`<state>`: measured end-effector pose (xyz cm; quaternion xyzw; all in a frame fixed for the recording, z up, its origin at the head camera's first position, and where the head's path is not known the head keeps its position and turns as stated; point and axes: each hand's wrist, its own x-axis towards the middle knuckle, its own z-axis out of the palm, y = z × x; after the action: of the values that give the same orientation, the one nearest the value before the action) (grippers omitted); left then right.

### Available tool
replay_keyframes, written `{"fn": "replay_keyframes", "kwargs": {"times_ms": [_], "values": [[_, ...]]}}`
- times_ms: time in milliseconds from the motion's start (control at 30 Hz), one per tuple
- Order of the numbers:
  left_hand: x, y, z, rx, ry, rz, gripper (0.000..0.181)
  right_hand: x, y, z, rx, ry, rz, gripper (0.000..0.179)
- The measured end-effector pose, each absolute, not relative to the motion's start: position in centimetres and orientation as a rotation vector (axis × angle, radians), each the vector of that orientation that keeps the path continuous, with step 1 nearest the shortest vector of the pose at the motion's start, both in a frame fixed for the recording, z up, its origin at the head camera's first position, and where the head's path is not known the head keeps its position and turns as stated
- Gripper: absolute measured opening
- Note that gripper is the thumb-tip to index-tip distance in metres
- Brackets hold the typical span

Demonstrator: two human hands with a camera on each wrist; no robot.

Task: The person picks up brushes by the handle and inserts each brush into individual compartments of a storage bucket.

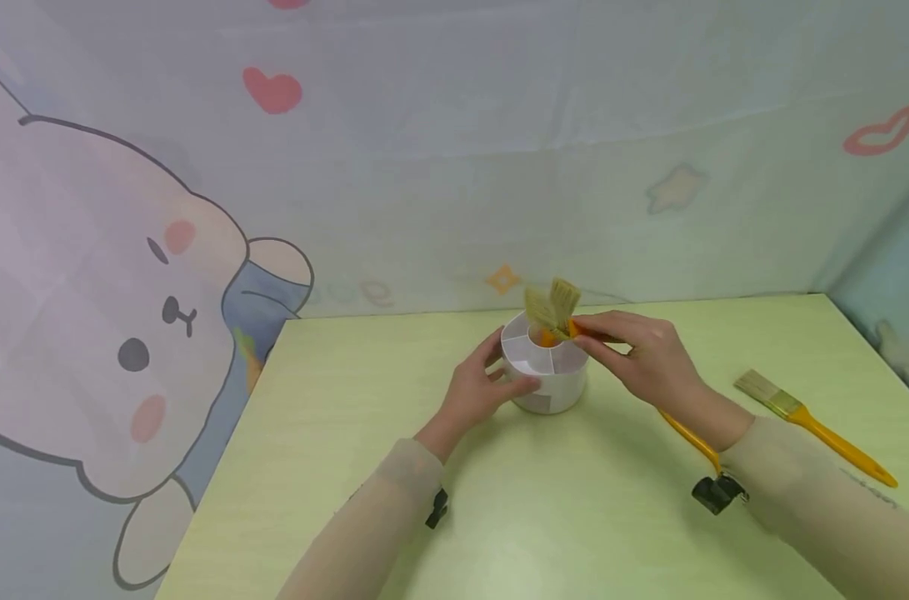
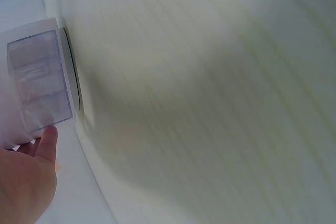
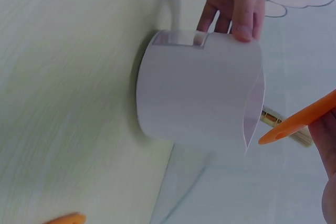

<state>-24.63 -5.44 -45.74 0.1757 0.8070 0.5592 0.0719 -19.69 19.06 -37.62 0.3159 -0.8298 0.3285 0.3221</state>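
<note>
My left hand (image 1: 480, 383) grips the near left side of a round white organizer (image 1: 562, 392) with an open, divided top. In the left wrist view, the fingertips lie by its clear window (image 2: 39, 80). One paintbrush (image 1: 538, 307) stands in the organizer's round middle compartment, bristles up. Over the rim, my right hand (image 1: 645, 354) pinches a second paintbrush with an orange handle (image 3: 299, 119); its bristles (image 1: 565, 294) point up beside the first brush. The handle's rounded end points toward the organizer's opening in the right wrist view.
To the right lies another paintbrush (image 1: 821, 429) with pale bristles and an orange-yellow handle. A further orange handle (image 1: 690, 437) shows partly beneath my right forearm. Behind the table (image 1: 372, 400) hangs a printed cloth (image 1: 454, 167).
</note>
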Motion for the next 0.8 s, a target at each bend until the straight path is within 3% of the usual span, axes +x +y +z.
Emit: {"fn": "replay_keyframes", "kwargs": {"times_ms": [333,800], "values": [[-24.5,-5.5,-45.9,0.538,2.418,1.693,0.091,-20.7,17.1,-38.3,0.693,-2.199,1.111,0.029],[-24.6,-5.6,-46.0,0.542,2.417,1.699,0.090,-21.2,17.0,-41.1,0.664,-2.288,1.022,0.026]]}}
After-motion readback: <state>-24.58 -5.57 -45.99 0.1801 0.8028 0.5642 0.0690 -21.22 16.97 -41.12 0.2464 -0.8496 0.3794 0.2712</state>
